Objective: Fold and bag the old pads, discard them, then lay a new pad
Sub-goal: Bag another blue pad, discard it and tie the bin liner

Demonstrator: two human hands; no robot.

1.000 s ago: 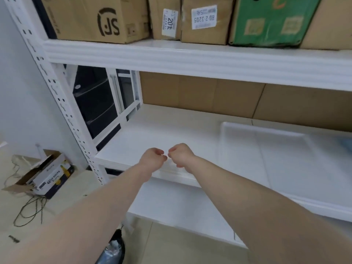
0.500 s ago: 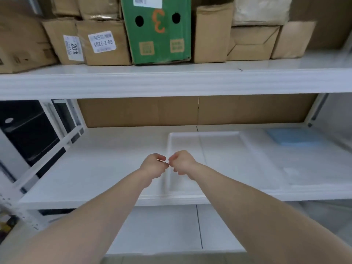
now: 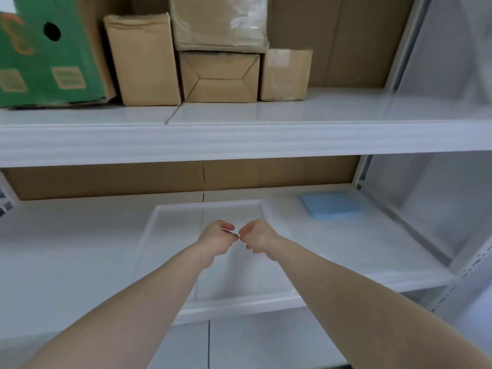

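Observation:
A shallow white tray (image 3: 183, 209) lies on the middle shelf, its inside bare. Over the tray, my left hand (image 3: 217, 237) and my right hand (image 3: 257, 235) are held close together, both loosely curled into fists with fingertips almost touching. I see nothing held in either hand. A folded light-blue pad (image 3: 334, 205) lies flat on the same shelf at the back right, apart from the tray and out of both hands' reach.
The upper shelf (image 3: 239, 134) carries a green box (image 3: 45, 57) and several brown cardboard boxes (image 3: 143, 59). Brown cardboard backs the middle shelf. A white upright post (image 3: 468, 265) closes the right side. A lower shelf (image 3: 266, 339) shows beneath.
My view has swung to the right along the shelving, bringing the tray to the centre and the blue pad into sight. Both hands stay curled and close together.

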